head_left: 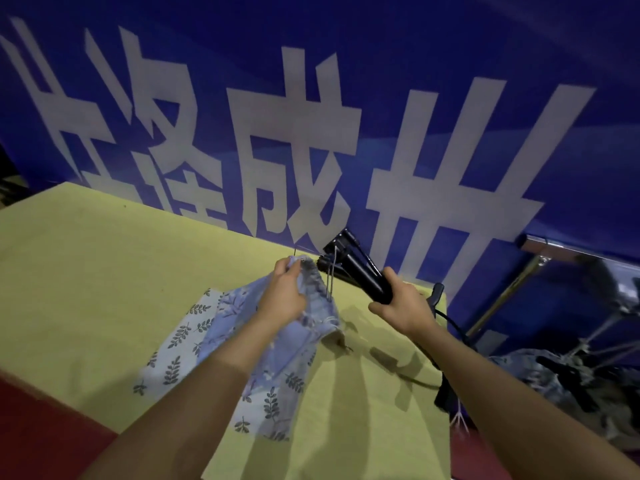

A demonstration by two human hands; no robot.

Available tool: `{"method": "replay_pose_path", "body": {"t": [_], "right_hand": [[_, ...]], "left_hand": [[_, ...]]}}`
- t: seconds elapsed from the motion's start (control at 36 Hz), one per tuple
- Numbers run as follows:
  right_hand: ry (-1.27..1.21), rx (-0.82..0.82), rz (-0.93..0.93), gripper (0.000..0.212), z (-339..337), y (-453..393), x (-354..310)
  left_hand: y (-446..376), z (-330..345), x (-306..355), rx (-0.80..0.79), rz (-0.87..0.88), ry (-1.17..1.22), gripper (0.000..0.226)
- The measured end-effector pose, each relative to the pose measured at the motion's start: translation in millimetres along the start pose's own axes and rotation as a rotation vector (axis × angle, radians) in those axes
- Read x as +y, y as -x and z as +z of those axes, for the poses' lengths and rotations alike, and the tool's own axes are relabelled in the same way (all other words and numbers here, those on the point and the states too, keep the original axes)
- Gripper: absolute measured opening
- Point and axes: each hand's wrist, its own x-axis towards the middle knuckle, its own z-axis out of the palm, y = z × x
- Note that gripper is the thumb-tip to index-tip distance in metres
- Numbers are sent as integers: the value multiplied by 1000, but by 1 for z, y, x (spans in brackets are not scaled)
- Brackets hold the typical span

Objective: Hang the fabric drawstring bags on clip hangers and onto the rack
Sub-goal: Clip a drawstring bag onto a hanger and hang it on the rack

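A light blue drawstring bag [320,311] is lifted off the yellow-green table [90,271]; my left hand [285,294] pinches its gathered top edge. My right hand [401,301] grips a black clip hanger [349,263] by its bar, held just right of the bag's top. A thin metal clip wire hangs from the hanger against the bag. A white bag with a dark leaf print [180,344] lies flat on the table beneath my left forearm. The metal rack [540,245] stands at the right, with several bags hanging low on it.
A blue banner with large white characters [311,133] rises right behind the table. Another black hanger with a cord [440,341] lies at the table's right edge. Dark red floor [41,427] shows at the lower left.
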Motion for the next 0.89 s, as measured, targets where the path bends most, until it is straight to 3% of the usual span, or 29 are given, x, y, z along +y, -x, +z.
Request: {"method": "replay_pose_path", "body": {"t": [0.19, 0.42, 0.56, 0.75, 0.89], "right_hand": [[55, -172, -71, 50, 0, 4, -9], [245, -288, -156, 39, -1, -10, -29], [333, -332, -217, 28, 0, -15, -38], [509, -299, -332, 22, 7, -22, -54], [629, -250, -424, 28, 3, -23, -64]], "left_hand": [[-2, -14, -1, -47, 83, 53, 81], [3, -19, 0, -29, 191, 19, 73], [1, -23, -4, 49, 175, -99, 83], [4, -11, 2, -49, 277, -179, 77], [5, -8, 6, -36, 351, -424, 67]]}}
